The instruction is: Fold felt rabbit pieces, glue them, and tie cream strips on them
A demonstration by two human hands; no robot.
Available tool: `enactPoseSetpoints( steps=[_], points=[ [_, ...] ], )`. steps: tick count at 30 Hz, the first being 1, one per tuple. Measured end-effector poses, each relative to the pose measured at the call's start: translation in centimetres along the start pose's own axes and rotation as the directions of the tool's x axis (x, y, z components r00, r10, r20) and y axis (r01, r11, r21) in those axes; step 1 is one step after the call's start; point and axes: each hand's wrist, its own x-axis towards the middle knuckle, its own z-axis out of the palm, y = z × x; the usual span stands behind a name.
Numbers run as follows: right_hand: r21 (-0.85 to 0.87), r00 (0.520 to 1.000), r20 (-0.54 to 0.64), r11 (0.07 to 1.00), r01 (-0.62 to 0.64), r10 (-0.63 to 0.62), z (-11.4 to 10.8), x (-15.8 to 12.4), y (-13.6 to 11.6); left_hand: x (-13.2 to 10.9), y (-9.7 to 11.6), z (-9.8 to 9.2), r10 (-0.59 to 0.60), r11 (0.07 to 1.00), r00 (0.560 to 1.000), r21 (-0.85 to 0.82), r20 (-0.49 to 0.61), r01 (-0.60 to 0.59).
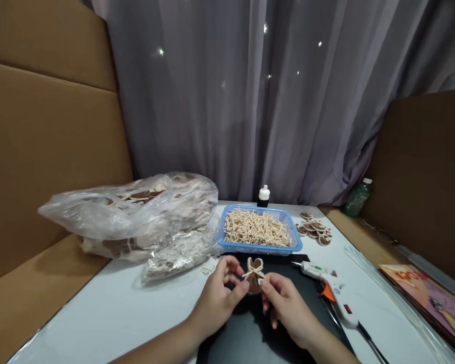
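Between my hands, above a black mat, is a small brown piece with a pale edge, two rounded ear-like tips and a cream cord bow across its middle. My left hand is closed at the piece's left side, thumb and fingers by the bow's left end. On the right edge, the thumb and forefinger of my right hand pinch it. Just behind, a blue plastic basket holds a heap of small cream cord bows.
A white glue gun with an orange trigger lies right of my hands. Behind it are several brown pieces in a pile. Large clear bags fill the left side. A white-capped bottle stands behind the basket. Cardboard walls flank the table.
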Motion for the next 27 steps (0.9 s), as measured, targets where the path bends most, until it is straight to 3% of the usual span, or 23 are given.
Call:
enactPoseSetpoints(
  steps=[3, 5, 9, 16, 21, 25, 27],
  points=[
    [-0.134, 1.000, 0.007, 0.991, 0.028, -0.028, -0.1, -0.3, -0.1, 0.4, 0.3, 0.4, -0.123, 0.987, 0.987, -0.090, 0.107, 0.133],
    [-0.095, 0.999, -0.025, 0.995, 0.040, -0.043, -0.1, -0.4, -0.3, 0.5, 0.4, 0.5, -0.148, 0.978, 0.985, -0.137, 0.092, 0.159],
    [0.035, 0.995, -0.082, 0.998, 0.056, -0.053, -0.1, -0.6, -0.7, 0.5, 0.4, 0.4, -0.117, 0.974, 0.993, -0.194, 0.017, 0.118],
    [-0.063, 0.995, -0.013, 0.994, 0.094, -0.095, 0.1, -0.9, -0.6, 0.4, 0.4, 0.5, -0.104, 0.975, 0.993, -0.194, 0.059, 0.113],
    [-0.008, 0.999, -0.022, 0.999, 0.049, -0.049, -0.2, -0.9, -1.1, 0.7, 0.0, 0.4, -0.128, 0.975, 0.990, -0.176, 0.063, 0.137],
    [0.018, 1.000, 0.024, 1.000, 0.001, -0.001, 0.2, -1.0, -0.9, 0.5, -0.4, 0.3, -0.072, 0.980, 0.997, -0.180, 0.042, 0.078],
    [0.116, 1.000, -0.027, 0.993, -0.002, 0.005, 0.5, -0.9, -0.5, 0.3, -0.5, 0.3, 0.000, 0.993, 1.000, -0.119, 0.009, 0.001]
  ],
)
